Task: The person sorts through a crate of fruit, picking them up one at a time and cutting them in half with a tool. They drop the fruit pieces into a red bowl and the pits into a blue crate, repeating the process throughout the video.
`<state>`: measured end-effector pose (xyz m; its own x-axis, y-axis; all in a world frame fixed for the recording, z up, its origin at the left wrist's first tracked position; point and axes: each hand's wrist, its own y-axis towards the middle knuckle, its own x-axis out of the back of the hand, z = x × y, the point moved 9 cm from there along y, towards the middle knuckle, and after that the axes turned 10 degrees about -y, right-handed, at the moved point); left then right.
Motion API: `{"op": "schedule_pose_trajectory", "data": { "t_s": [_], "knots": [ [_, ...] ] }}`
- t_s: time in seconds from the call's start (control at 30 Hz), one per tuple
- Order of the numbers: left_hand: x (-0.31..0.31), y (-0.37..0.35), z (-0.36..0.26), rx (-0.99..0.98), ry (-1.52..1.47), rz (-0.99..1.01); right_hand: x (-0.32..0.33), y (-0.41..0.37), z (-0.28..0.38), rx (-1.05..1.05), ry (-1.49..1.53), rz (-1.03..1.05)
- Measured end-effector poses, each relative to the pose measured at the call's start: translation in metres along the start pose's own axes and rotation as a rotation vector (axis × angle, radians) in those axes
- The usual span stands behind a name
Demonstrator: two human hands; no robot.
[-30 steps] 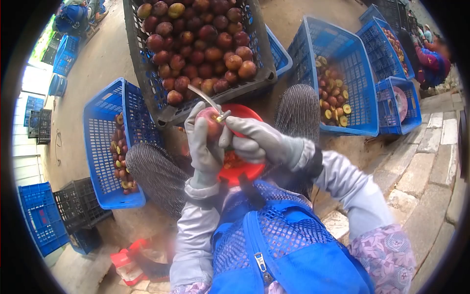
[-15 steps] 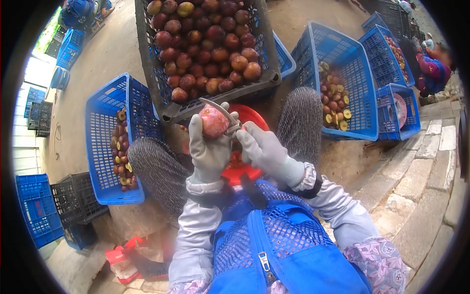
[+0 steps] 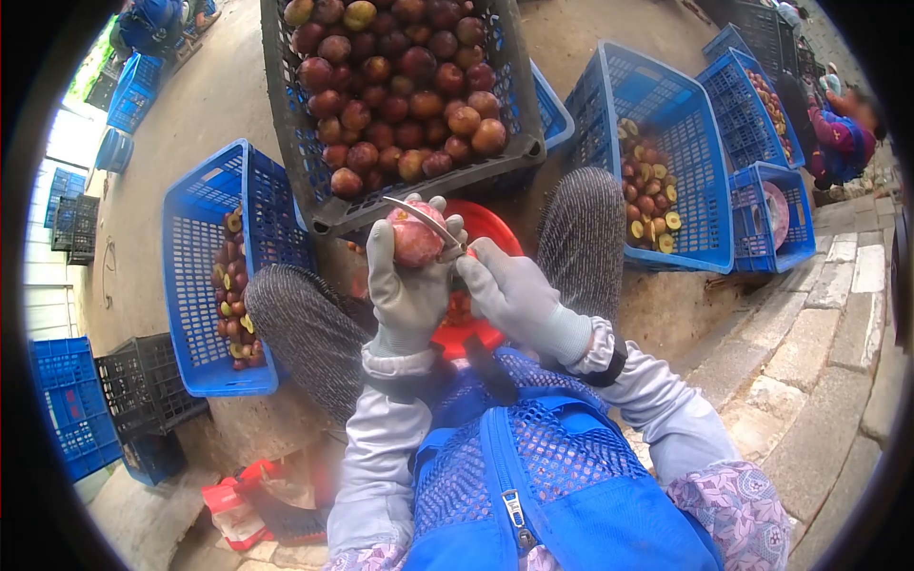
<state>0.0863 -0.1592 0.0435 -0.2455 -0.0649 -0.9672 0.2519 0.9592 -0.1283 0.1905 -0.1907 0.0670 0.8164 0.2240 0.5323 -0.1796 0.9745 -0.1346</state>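
Observation:
In the head view, my gloved left hand (image 3: 407, 303) is wrapped round a large reddish plum (image 3: 415, 240) and holds it up at lap height. My gloved right hand (image 3: 519, 293) grips a knife, its handle mostly hidden in my fingers. The knife's thin curved blade (image 3: 430, 219) lies across the upper right side of the plum. Directly below both hands stands a red basin (image 3: 500, 221) between my knees, with reddish pieces in it that are partly hidden.
A black crate (image 3: 529, 150) full of whole plums stands tilted in front of me. Blue crates with cut plums stand at the left (image 3: 190, 276) and right (image 3: 657, 76). More crates (image 3: 76, 390) line the left. Another person (image 3: 843, 138) sits at far right.
The knife blade has shifted slightly down and left over the plum, and my right hand has moved a little with it. My left hand keeps its hold on the plum.

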Motion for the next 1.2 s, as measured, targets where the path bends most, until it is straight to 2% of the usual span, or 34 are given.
{"op": "schedule_pose_trajectory", "data": {
  "t_s": [0.17,0.27,0.37,0.5,0.6,0.7,0.73,0.77,0.87,0.97,1.0,1.07,1.1,1.2],
  "knots": [
    [0.0,0.0,-0.001,-0.043,0.082,0.033,0.009,0.0,0.007,0.039,-0.202,-0.083],
    [-0.002,-0.003,-0.006,-0.102,0.329,0.042,0.0,-0.001,-0.003,0.056,-0.188,-0.042],
    [-0.017,-0.003,-0.005,-0.078,0.307,0.081,0.001,-0.004,-0.002,0.157,0.0,-0.042],
    [-0.031,-0.002,0.007,0.056,0.136,0.06,0.005,-0.001,0.003,0.245,0.061,-0.114],
    [-0.025,-0.002,0.005,0.111,0.198,0.046,0.004,0.003,-0.004,0.247,0.043,-0.104],
    [-0.023,0.0,-0.005,0.074,0.53,0.031,0.003,0.005,-0.01,0.212,0.019,-0.021],
    [-0.025,0.001,-0.009,0.077,0.51,-0.029,0.003,0.007,-0.011,0.208,0.012,0.011],
    [-0.025,0.003,-0.012,0.082,0.612,-0.035,0.003,0.01,-0.012,0.206,0.005,0.044],
    [-0.023,0.008,-0.023,0.074,0.954,-0.019,0.007,0.018,-0.012,0.255,-0.167,0.058],
    [-0.012,0.009,-0.019,0.072,0.819,-0.023,0.006,0.021,-0.015,0.282,-0.185,0.087],
    [-0.019,0.005,-0.014,0.051,0.555,-0.06,0.005,0.021,-0.014,0.276,-0.093,0.06],
    [-0.006,0.005,0.0,0.104,0.328,-0.038,0.001,0.021,-0.009,0.269,0.081,-0.004],
    [-0.004,0.005,0.006,0.13,0.211,-0.031,0.001,0.022,-0.011,0.248,0.054,-0.022],
    [-0.01,0.004,-0.002,0.067,0.41,-0.068,-0.003,0.014,-0.014,0.155,0.064,-0.066]
  ]
}}
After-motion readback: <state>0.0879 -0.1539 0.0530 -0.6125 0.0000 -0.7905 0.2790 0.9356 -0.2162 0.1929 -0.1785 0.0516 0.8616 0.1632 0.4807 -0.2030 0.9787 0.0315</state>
